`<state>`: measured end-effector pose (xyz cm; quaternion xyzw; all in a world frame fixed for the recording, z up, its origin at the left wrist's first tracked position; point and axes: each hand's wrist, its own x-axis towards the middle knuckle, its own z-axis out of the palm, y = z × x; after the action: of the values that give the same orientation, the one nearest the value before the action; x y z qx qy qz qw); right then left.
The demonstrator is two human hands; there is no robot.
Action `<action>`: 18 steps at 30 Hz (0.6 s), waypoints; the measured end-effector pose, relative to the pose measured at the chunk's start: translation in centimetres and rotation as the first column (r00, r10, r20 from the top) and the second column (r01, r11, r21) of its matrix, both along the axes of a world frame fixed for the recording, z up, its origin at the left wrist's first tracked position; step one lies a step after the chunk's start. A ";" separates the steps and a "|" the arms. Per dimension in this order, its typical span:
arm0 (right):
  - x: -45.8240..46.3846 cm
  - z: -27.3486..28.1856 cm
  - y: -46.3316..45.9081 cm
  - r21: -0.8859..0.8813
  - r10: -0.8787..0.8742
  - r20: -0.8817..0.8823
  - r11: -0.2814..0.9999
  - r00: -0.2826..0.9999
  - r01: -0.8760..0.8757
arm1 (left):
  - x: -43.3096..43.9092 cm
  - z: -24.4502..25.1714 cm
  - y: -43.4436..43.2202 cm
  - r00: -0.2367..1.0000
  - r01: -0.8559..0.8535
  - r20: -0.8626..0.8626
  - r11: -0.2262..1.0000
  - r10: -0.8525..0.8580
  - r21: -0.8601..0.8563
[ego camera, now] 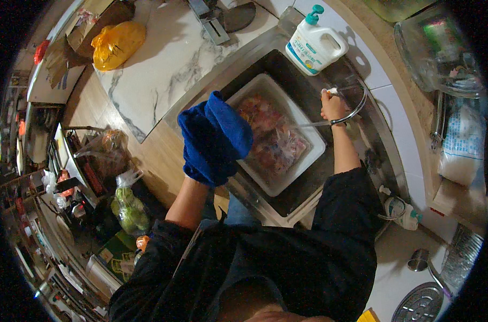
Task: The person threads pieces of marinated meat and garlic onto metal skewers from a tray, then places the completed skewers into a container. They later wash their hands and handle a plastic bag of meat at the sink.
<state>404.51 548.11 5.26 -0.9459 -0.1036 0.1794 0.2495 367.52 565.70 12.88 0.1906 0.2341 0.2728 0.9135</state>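
A blue cloth [213, 139] covers my left hand, which is hidden under it; only the wrist shows below. The cloth hangs over the near-left rim of a white plastic tub [278, 189]. My right hand [332, 106] is at the faucet [330, 91] on the right side of the sink, its fingers at the white and orange part. A thin stream of water [312, 124] appears to run toward the tub. Inside the tub, reddish pieces [264, 116], perhaps meat, lie in water with a clear plastic bag [290, 143].
The tub stands in a dark sink [284, 207]. A white pump jug [316, 46] stands at its far rim. Left of the sink is a marble-patterned counter [159, 80] with a yellow plastic bag [117, 44]. Bagged green vegetables [129, 207] lie at lower left.
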 end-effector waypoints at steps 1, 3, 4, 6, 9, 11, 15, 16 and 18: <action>0.0 0.0 -0.1 0.025 -0.013 -0.037 1.000 0.999 0.014 | 0.1 0.0 0.0 1.000 -0.002 -0.002 1.000 0.002 0.003; -0.1 0.0 -0.4 0.067 -0.031 -0.089 0.997 0.996 0.037 | 0.3 0.2 0.0 1.000 0.000 -0.006 1.000 0.000 0.009; -0.2 0.0 -0.6 0.085 -0.037 -0.104 0.995 0.994 0.046 | 0.4 0.2 0.0 1.000 0.002 -0.008 1.000 -0.001 0.011; -0.3 -0.2 -0.7 0.104 -0.036 -0.112 0.993 0.993 0.048 | 0.2 0.4 -0.2 1.000 0.005 -0.015 1.000 -0.005 0.013; 0.2 -0.9 -0.4 0.121 -0.028 -0.110 0.992 0.994 0.041 | 0.0 0.5 -0.3 1.000 0.012 -0.018 1.000 -0.011 0.023; 0.3 -0.9 -0.5 0.120 -0.044 -0.165 0.991 0.985 0.064 | -0.1 0.6 -0.3 1.000 0.014 -0.015 0.999 -0.013 0.032; -3.5 2.4 -4.1 0.376 -0.139 -0.276 0.895 0.951 0.240 | 0.4 1.2 0.3 0.998 0.059 0.000 0.997 -0.060 0.055; -6.6 3.9 -6.4 0.405 -0.204 -0.294 0.858 0.934 0.315 | 0.7 1.4 0.5 0.997 0.081 0.004 0.995 -0.082 0.064; -14.0 6.3 -9.4 0.443 -0.089 -0.385 0.855 0.919 0.268 | 1.1 2.2 0.5 0.992 0.122 0.007 0.989 -0.123 0.084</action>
<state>390.52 538.70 11.53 -0.8103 -0.0095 0.2886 0.5100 368.65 566.22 15.11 0.2407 0.2046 0.2270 0.9212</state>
